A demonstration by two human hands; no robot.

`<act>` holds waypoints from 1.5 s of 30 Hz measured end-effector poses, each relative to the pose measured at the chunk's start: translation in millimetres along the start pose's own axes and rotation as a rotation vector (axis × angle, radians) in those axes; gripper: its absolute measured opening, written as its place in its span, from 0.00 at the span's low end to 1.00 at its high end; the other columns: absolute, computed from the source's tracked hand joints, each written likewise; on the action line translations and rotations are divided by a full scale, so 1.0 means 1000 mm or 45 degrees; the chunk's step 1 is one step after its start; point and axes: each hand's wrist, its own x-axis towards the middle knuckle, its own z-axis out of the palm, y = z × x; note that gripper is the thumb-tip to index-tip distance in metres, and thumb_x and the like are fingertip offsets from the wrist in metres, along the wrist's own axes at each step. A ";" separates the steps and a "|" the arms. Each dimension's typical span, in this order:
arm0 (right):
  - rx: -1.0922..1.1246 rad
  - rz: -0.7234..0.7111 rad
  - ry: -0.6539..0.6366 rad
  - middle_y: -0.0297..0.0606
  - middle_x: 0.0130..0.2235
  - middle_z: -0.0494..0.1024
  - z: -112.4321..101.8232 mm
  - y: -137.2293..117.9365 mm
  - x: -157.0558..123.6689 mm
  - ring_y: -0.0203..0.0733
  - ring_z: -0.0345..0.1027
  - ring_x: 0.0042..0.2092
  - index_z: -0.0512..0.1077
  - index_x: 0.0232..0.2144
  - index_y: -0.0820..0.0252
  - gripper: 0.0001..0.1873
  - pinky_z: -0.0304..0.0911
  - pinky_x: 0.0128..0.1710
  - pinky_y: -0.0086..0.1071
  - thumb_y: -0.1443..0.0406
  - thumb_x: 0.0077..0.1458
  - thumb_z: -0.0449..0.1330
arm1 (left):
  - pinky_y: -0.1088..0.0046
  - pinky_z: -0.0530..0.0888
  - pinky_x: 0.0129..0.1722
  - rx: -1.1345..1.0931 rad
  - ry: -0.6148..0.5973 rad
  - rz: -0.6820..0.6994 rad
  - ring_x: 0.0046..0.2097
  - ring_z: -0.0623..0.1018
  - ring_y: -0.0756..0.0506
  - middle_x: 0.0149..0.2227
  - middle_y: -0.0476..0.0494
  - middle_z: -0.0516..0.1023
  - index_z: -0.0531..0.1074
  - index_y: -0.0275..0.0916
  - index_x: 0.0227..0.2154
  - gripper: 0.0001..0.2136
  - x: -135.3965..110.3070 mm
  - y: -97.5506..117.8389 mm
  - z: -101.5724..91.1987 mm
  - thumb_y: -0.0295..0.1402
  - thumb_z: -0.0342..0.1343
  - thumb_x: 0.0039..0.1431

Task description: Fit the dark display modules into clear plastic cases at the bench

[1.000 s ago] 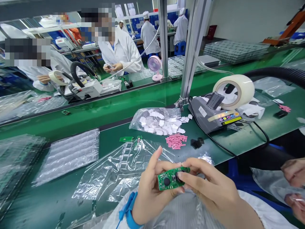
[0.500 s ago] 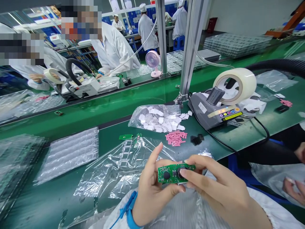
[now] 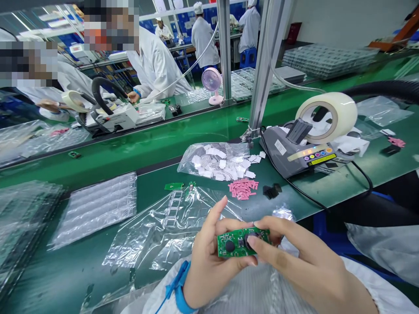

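A small green circuit board (image 3: 236, 249) with a round black part at its left is held between my hands, above my lap at the table's near edge. My left hand (image 3: 209, 257) grips its left end and lower edge, with the index finger raised and a blue band round the wrist. On the board's right end my right hand (image 3: 301, 253) closes, one fingertip pressing a second round black part (image 3: 250, 241). Beyond the hands lie pink strips (image 3: 243, 189), black pieces (image 3: 272, 190) and a clear bag of white squares (image 3: 216, 162).
A grey tape dispenser (image 3: 294, 150) with a large roll (image 3: 327, 117) stands at the right. Clear plastic sheeting (image 3: 137, 235), a bubbled tray (image 3: 98, 207) and stacked trays (image 3: 26, 222) lie leftward. Past the green conveyor (image 3: 157, 141) sit co-workers in white coats and a pink fan (image 3: 212, 83).
The circuit board has tilted slightly so more of its face shows, with both hands still on it. Small boards on the conveyor have shifted left. A bystander's hand at the right has left view.
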 end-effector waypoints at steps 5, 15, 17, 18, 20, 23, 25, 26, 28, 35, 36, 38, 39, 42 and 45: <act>-0.029 -0.039 -0.102 0.32 0.27 0.73 -0.005 0.000 -0.002 0.35 0.71 0.25 0.71 0.39 0.51 0.09 0.67 0.19 0.19 0.57 0.57 0.57 | 0.69 0.80 0.37 0.066 -0.084 0.106 0.37 0.81 0.45 0.43 0.49 0.79 0.48 0.58 0.60 0.40 -0.004 0.002 -0.002 0.29 0.63 0.48; -0.141 -0.310 -0.083 0.37 0.42 0.77 -0.006 0.011 -0.006 0.39 0.75 0.36 0.68 0.48 0.49 0.14 0.72 0.28 0.22 0.58 0.61 0.53 | 0.73 0.80 0.37 0.183 -0.054 0.200 0.39 0.80 0.47 0.45 0.48 0.78 0.45 0.57 0.61 0.40 -0.002 0.004 -0.001 0.27 0.60 0.52; -0.219 -0.387 -0.073 0.37 0.45 0.76 -0.006 0.016 -0.009 0.41 0.75 0.37 0.68 0.49 0.47 0.14 0.72 0.27 0.23 0.59 0.60 0.55 | 0.74 0.80 0.36 0.176 -0.009 0.239 0.38 0.80 0.47 0.44 0.48 0.77 0.45 0.57 0.61 0.40 -0.002 0.004 0.000 0.27 0.61 0.50; -0.252 -0.415 -0.066 0.37 0.45 0.76 -0.006 0.018 -0.010 0.41 0.75 0.36 0.69 0.49 0.46 0.15 0.71 0.26 0.23 0.59 0.59 0.56 | 0.74 0.80 0.36 0.186 0.010 0.265 0.38 0.80 0.47 0.44 0.48 0.77 0.45 0.57 0.61 0.41 -0.002 0.004 0.000 0.27 0.62 0.50; -0.313 -0.460 -0.052 0.37 0.44 0.76 -0.005 0.020 -0.012 0.42 0.75 0.35 0.69 0.49 0.45 0.15 0.71 0.25 0.23 0.59 0.58 0.56 | 0.74 0.80 0.36 0.213 0.020 0.326 0.38 0.79 0.48 0.43 0.47 0.77 0.45 0.55 0.61 0.40 -0.002 0.003 0.001 0.27 0.61 0.50; -0.442 -0.565 0.014 0.40 0.46 0.75 -0.003 0.017 -0.014 0.43 0.74 0.38 0.67 0.51 0.49 0.16 0.72 0.29 0.25 0.60 0.60 0.54 | 0.77 0.79 0.36 0.248 0.046 0.422 0.37 0.79 0.49 0.43 0.45 0.77 0.46 0.49 0.62 0.39 -0.003 0.000 0.002 0.25 0.61 0.51; -0.522 -0.632 0.066 0.45 0.49 0.73 -0.003 0.013 -0.013 0.43 0.72 0.42 0.67 0.51 0.54 0.16 0.72 0.35 0.28 0.64 0.62 0.50 | 0.77 0.79 0.38 0.275 0.084 0.448 0.38 0.79 0.49 0.43 0.45 0.77 0.46 0.46 0.62 0.39 -0.004 -0.001 0.003 0.24 0.61 0.51; -0.549 -0.672 0.084 0.47 0.49 0.72 -0.004 0.011 -0.012 0.43 0.72 0.43 0.67 0.51 0.57 0.16 0.72 0.37 0.29 0.67 0.62 0.49 | 0.77 0.79 0.39 0.293 0.097 0.450 0.39 0.79 0.49 0.43 0.45 0.77 0.46 0.46 0.62 0.39 -0.005 -0.002 0.003 0.24 0.61 0.50; -0.591 -0.730 0.093 0.51 0.49 0.71 -0.006 0.008 -0.008 0.43 0.70 0.44 0.67 0.50 0.62 0.16 0.71 0.38 0.31 0.70 0.62 0.47 | 0.76 0.78 0.40 0.308 0.097 0.438 0.41 0.79 0.48 0.43 0.46 0.77 0.46 0.48 0.62 0.39 -0.007 -0.003 0.004 0.23 0.60 0.51; -0.640 -0.942 0.062 0.53 0.44 0.72 -0.013 0.012 0.008 0.42 0.69 0.39 0.67 0.47 0.69 0.15 0.69 0.35 0.34 0.74 0.63 0.44 | 0.75 0.77 0.42 -0.018 0.008 0.032 0.44 0.76 0.48 0.44 0.48 0.75 0.45 0.56 0.61 0.39 -0.001 0.006 0.004 0.29 0.61 0.51; -0.642 -0.954 0.066 0.53 0.44 0.72 -0.013 0.014 0.010 0.43 0.69 0.40 0.67 0.47 0.69 0.15 0.69 0.36 0.35 0.74 0.63 0.43 | 0.75 0.77 0.41 -0.065 -0.004 -0.067 0.45 0.76 0.47 0.44 0.48 0.75 0.47 0.57 0.61 0.38 0.002 0.007 0.003 0.31 0.61 0.52; -0.639 -0.971 0.071 0.53 0.44 0.72 -0.013 0.019 0.013 0.44 0.69 0.41 0.67 0.46 0.69 0.16 0.68 0.37 0.35 0.73 0.63 0.43 | 0.78 0.77 0.38 -0.143 -0.010 -0.261 0.44 0.76 0.49 0.44 0.49 0.75 0.51 0.57 0.59 0.32 0.007 0.008 0.002 0.32 0.58 0.55; -0.625 -0.970 0.068 0.53 0.44 0.72 -0.013 0.022 0.015 0.44 0.68 0.41 0.67 0.47 0.69 0.16 0.68 0.37 0.35 0.73 0.63 0.43 | 0.79 0.76 0.37 -0.177 -0.003 -0.345 0.42 0.76 0.50 0.44 0.49 0.75 0.53 0.56 0.58 0.29 0.009 0.007 0.002 0.32 0.57 0.56; -0.488 -0.891 0.060 0.49 0.45 0.71 -0.012 0.032 0.021 0.41 0.67 0.40 0.67 0.49 0.62 0.16 0.68 0.36 0.34 0.73 0.62 0.47 | 0.81 0.76 0.36 -0.238 0.011 -0.483 0.39 0.77 0.52 0.43 0.50 0.75 0.54 0.54 0.57 0.28 0.015 0.003 0.003 0.30 0.56 0.56; -0.330 -0.777 0.050 0.43 0.43 0.71 -0.008 0.039 0.028 0.37 0.68 0.35 0.70 0.44 0.56 0.11 0.69 0.33 0.30 0.68 0.61 0.52 | 0.78 0.76 0.41 -0.142 0.039 -0.398 0.42 0.76 0.52 0.41 0.51 0.75 0.53 0.54 0.57 0.28 0.016 -0.003 0.008 0.27 0.55 0.57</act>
